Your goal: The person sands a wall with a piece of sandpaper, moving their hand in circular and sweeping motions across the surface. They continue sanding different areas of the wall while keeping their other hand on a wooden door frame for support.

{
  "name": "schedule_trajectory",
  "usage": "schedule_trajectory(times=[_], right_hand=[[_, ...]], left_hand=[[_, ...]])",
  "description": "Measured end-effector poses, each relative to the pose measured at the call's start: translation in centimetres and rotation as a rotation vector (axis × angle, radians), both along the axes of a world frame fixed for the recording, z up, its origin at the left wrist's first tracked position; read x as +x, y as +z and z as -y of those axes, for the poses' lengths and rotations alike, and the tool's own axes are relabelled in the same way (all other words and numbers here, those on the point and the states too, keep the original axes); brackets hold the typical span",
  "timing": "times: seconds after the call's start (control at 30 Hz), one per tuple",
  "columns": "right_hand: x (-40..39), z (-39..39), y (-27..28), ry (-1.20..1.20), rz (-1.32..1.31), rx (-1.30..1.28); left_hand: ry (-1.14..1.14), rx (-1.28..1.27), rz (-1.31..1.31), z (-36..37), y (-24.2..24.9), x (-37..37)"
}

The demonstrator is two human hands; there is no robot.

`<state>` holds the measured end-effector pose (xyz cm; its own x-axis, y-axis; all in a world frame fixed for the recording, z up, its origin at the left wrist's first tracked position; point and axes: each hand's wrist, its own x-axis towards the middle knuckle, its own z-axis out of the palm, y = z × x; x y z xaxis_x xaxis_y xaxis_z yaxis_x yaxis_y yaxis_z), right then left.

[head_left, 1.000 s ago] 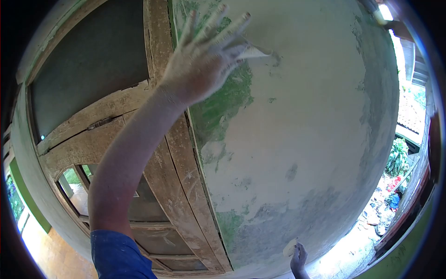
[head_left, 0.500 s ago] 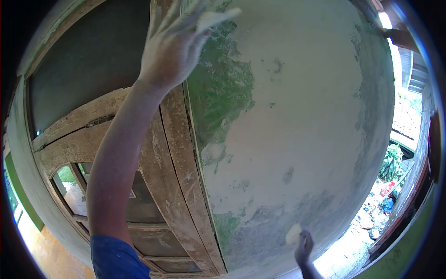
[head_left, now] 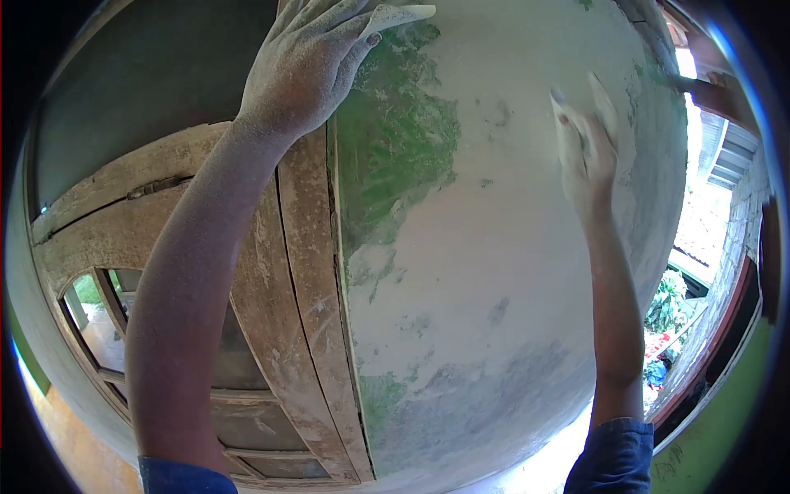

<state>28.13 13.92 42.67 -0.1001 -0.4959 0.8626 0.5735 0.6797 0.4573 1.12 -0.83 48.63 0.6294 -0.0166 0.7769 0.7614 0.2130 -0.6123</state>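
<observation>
My left hand (head_left: 309, 62), dusted white, is raised high against the wall (head_left: 510, 247) beside the wooden door frame (head_left: 309, 280). It presses a pale sheet of sandpaper (head_left: 403, 14) flat on the green patch (head_left: 395, 140) of old paint. My right hand (head_left: 584, 148) is up on the whitish part of the wall further right, fingers pointing upward, holding a small pale pad against the surface. Both forearms are bare and powdery, with blue sleeves at the bottom edge.
A weathered wooden door (head_left: 164, 272) with glass panes stands at the left. The wall shows grey and green patches lower down. Past the wall's right end are plants (head_left: 662, 305), coloured items on the ground and a roof edge (head_left: 728, 160).
My right hand has come up from the bottom of the wall to shoulder height on the right. My left hand has slid up and left with the sandpaper.
</observation>
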Motion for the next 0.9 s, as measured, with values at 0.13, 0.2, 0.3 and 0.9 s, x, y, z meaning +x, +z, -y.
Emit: schedule_trajectory(times=[0.13,0.2,0.3,0.9], right_hand=[[-3.0,-2.8,1.8,0.166,-0.050,-0.178],[-4.4,-3.3,1.2,0.180,-0.109,-0.242],[-5.2,-3.5,0.3,0.017,-0.317,-0.211],[-8.8,-0.8,-1.7,0.138,0.616,0.258]], left_hand=[[-0.006,0.003,0.020,-0.3,-0.2,-0.1],[-0.017,0.012,0.036,-0.6,-0.1,-0.7],[-0.029,0.000,0.048,-0.7,-0.1,-0.8],[-0.051,-0.025,0.041,-1.0,-0.3,-1.4]])
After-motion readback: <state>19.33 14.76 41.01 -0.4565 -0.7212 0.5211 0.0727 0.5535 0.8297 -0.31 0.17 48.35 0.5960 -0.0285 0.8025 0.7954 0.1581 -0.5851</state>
